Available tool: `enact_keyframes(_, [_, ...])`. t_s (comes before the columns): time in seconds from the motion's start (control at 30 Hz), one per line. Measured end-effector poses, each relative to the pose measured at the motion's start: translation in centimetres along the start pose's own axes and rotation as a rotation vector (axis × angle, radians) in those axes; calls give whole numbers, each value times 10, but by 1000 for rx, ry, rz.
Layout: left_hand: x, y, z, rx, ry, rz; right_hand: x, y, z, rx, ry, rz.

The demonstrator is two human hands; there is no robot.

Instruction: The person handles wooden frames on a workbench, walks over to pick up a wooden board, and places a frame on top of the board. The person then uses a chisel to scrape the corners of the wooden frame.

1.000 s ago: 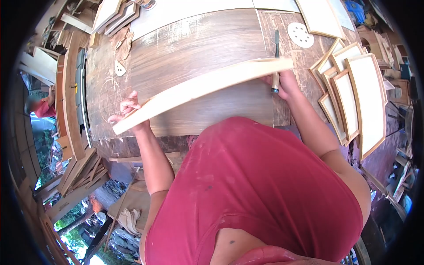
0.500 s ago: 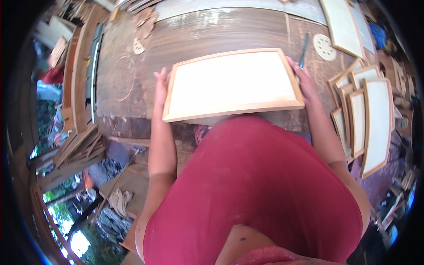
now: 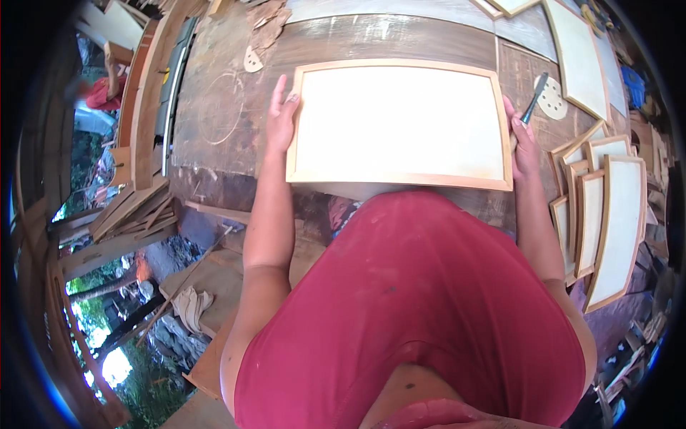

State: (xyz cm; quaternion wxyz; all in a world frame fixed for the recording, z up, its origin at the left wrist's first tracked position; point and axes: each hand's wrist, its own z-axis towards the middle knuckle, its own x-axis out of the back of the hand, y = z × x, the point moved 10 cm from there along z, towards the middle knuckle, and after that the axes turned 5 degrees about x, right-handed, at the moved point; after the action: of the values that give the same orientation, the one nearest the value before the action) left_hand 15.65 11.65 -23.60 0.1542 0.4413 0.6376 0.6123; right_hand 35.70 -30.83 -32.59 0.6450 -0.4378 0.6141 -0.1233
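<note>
A rectangular panel (image 3: pixel 396 125) with a white face and a light wood frame faces up over the brown workbench board, near my body. My left hand (image 3: pixel 282 118) presses on its left edge, thumb at the rim and fingers extended upward. On the right edge is my right hand (image 3: pixel 524 143), gripping the frame, its lower fingers partly hidden. A dark chisel-like tool (image 3: pixel 534 99) sticks up beside that hand's fingers, its handle mostly hidden, and overlaps a pale round disc with holes (image 3: pixel 554 98).
Several framed panels (image 3: pixel 616 229) are stacked at the right, with another long panel (image 3: pixel 577 61) at the upper right. Wood scraps (image 3: pixel 266 25) and a small holed piece (image 3: pixel 252 60) lie at the upper left. A person in red (image 3: pixel 105 93) is at the far left.
The panel was tilted edge-on and has turned so its white face shows fully. Both hands have shifted along its side edges, and the view has moved.
</note>
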Motion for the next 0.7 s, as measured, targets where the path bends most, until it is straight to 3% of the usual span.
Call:
enact_keyframes(0.07, [-7,-10,10,-63,-109,-296,0,-11,2,63,-32,-41])
enact_keyframes(0.7, [-13,0,7,-107,-13,-115,-23,-31,2,121,-151,29])
